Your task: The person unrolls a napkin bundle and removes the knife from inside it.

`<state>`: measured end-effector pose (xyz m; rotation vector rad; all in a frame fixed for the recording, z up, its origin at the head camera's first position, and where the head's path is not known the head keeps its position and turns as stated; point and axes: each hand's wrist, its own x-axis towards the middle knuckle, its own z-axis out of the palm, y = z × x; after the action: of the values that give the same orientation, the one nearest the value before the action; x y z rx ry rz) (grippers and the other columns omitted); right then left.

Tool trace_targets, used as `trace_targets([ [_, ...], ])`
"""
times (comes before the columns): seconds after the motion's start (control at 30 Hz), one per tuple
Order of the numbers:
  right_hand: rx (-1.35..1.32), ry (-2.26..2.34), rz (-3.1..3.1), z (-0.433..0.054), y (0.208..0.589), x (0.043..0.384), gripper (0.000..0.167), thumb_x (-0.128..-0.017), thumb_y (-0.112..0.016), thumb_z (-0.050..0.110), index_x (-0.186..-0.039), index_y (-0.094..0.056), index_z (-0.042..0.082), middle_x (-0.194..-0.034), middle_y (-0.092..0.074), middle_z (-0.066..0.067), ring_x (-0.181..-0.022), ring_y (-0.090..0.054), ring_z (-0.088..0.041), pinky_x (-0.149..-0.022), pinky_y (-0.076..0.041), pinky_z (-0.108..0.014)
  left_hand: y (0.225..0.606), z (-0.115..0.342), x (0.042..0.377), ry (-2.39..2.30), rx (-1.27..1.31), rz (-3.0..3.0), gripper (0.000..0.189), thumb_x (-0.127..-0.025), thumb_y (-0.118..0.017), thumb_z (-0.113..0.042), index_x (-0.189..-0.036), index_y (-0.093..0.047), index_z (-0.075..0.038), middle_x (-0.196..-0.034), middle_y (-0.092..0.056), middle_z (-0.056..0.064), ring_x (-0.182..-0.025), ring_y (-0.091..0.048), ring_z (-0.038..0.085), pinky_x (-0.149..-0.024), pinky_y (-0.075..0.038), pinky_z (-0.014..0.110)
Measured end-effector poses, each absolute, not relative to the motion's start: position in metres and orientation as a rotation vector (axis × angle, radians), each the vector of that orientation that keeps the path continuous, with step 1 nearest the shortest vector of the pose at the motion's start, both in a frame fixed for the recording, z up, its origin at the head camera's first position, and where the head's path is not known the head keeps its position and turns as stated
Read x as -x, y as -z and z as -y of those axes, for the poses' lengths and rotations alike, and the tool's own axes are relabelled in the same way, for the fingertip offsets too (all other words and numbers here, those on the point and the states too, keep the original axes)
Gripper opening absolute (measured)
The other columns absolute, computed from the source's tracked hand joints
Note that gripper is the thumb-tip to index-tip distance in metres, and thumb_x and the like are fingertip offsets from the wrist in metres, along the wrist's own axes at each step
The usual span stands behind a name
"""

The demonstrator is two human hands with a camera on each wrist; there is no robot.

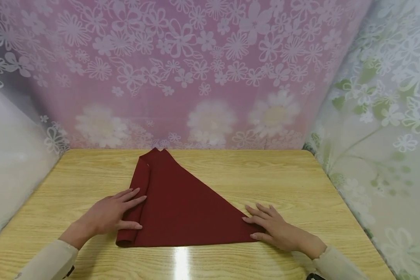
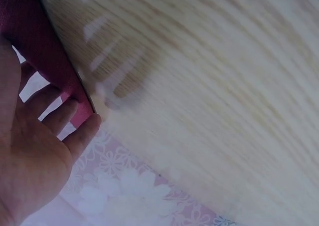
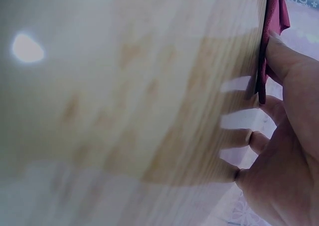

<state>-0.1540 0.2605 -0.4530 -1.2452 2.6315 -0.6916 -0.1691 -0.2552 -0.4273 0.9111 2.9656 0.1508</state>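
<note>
A dark red cloth (image 1: 189,206), folded into a rough triangle, lies on the wooden table. Its left side is turned over into a rolled fold (image 1: 140,186). My left hand (image 1: 108,214) rests on that fold with fingers spread and fairly straight. At the cloth's right corner, my right hand (image 1: 274,229) touches it, its fingers extended and the thumb near the lower edge. The left wrist view catches the cloth (image 2: 40,36) beside the left fingers. In the right wrist view the cloth's edge (image 3: 271,26) lies under the thumb.
The light wood table (image 1: 265,175) reaches a pink flowered backdrop (image 1: 196,77) at its far edge. A pale flowered sheet (image 1: 388,155) hangs on the right, and a whitish one (image 1: 14,147) on the left. Light glares off the table's front (image 1: 181,262).
</note>
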Motion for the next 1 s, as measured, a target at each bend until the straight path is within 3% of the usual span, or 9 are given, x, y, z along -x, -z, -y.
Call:
trace_targets([
  [0.57,1.201,0.707,-2.622,-0.2607,0.4510,0.1531,0.044,-0.099,-0.052,0.031,-0.140,-0.049,0.016,-0.152,-0.028,-0.017,-0.136,-0.019,-0.049,-0.097,-0.011,-0.075,0.4309,0.2477,0.1654,-0.098,-0.931,-3.000,0.081,-0.084,-0.046,-0.072,-0.144,-0.046,-0.017,-0.149,-0.036,0.014,-0.135,-0.033,0.034,-0.093,-0.043,0.053],
  [1.0,1.187,0.693,-2.617,-0.2604,0.4509,0.1549,0.045,-0.099,-0.051,0.033,-0.141,-0.048,0.017,-0.153,-0.028,-0.016,-0.136,-0.018,-0.048,-0.098,-0.010,-0.074,0.4356,0.2487,0.1620,-0.082,-0.910,-3.018,0.079,-0.087,-0.046,-0.069,-0.147,-0.042,-0.019,-0.151,-0.032,0.013,-0.137,-0.030,0.033,-0.094,-0.041,0.056],
])
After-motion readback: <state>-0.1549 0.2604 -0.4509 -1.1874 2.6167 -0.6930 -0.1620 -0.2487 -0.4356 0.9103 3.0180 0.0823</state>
